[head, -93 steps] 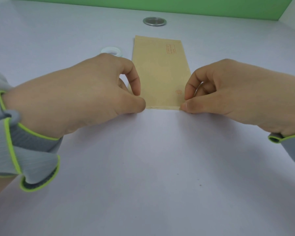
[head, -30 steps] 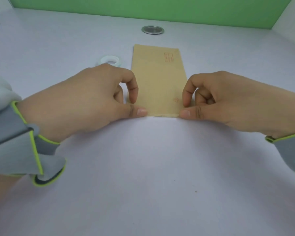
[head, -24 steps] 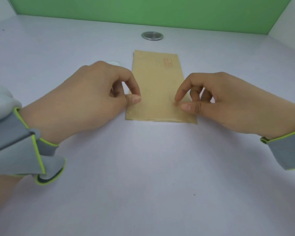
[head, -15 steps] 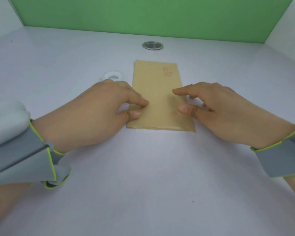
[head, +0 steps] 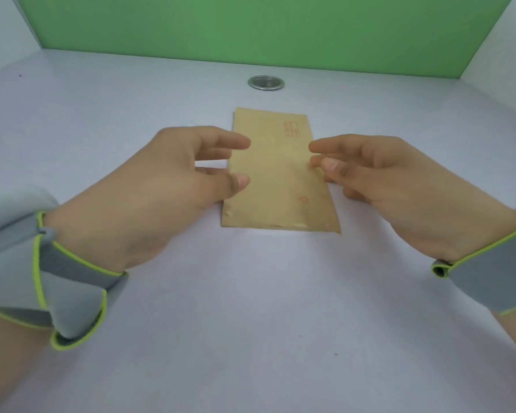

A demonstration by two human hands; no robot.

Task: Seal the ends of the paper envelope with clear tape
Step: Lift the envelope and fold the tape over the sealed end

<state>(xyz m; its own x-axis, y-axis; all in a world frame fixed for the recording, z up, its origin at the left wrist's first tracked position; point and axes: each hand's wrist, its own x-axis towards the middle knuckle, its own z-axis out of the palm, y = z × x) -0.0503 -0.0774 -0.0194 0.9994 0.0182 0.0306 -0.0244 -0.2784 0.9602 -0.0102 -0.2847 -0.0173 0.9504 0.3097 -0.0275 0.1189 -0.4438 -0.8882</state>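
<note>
Head view: left hand (head: pixel 167 201), fingers loose and spread, gripping nothing, thumb over the left edge of the paper envelope (head: pixel 276 180), which lies flat on the white desk (head: pixel 251 293) between both hands, near end glossy; right hand (head: pixel 399 189), equally relaxed and empty, at its right edge.

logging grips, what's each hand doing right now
Left hand: open, thumb over the left edge of the flat brown paper envelope, holding nothing.
Right hand: open, fingers over its right edge, holding nothing.
</note>
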